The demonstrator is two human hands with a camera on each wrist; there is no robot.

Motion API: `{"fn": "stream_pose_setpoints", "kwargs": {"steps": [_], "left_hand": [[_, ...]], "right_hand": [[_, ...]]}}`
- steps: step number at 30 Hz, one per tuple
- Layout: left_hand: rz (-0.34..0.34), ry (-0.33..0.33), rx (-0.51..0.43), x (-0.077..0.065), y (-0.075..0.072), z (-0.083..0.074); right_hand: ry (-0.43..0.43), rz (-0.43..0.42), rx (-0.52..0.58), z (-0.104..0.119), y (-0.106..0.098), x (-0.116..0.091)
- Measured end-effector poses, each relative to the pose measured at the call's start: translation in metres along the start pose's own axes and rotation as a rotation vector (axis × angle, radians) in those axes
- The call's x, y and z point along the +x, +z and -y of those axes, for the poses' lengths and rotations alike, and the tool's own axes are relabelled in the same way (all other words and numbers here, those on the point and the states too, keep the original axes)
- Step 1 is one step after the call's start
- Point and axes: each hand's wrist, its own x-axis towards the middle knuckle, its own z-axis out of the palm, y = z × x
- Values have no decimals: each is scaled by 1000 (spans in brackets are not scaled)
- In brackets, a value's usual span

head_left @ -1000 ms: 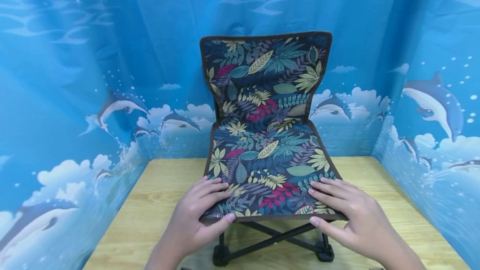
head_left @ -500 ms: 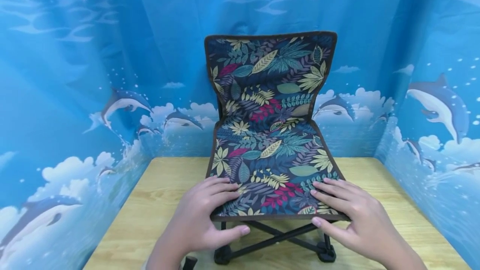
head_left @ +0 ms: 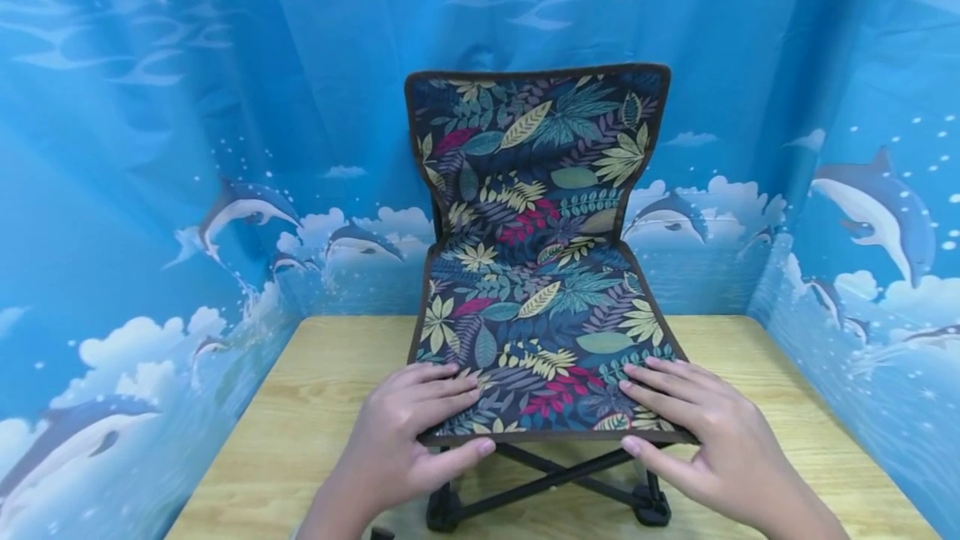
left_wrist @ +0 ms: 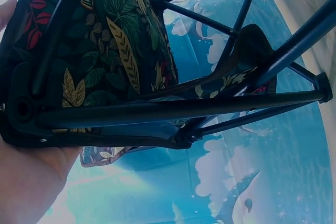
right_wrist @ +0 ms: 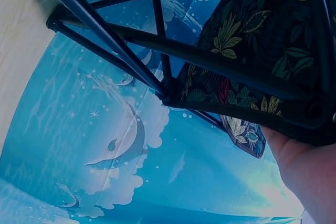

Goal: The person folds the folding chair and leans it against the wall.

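Observation:
A folding chair with dark leaf-print fabric stands upright, its seat facing me. My left hand rests on the seat's front left corner, fingers laid fairly straight over the fabric and thumb along the front edge. At the front right corner, my right hand lies in the same way. The left wrist view looks under the seat, where a black tube runs back from the corner joint. Similar frame tubes show in the right wrist view. Both sets of fingertips are hidden from below by the seat.
The chair stands on a light wood-grain surface. Blue curtains printed with dolphins and clouds surround it at the back and sides. Black crossed legs show below the seat. A small dark object peeks in at the bottom edge.
My left hand has shifted a little to the right along the seat corner, its thumb now reaching farther across the front edge. The right hand and chair stay nearly in place.

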Motion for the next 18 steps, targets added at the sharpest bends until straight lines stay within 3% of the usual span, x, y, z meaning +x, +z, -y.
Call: {"fn": "stream_pose_setpoints", "kwargs": {"steps": [10,18], "left_hand": [[15,-41,-30,-2,1,-3],[-71,-13,-50,0,6,-4]], "right_hand": [[2,-11,-23,3,0,1],[5,-18,-33,7,-1,2]]}}
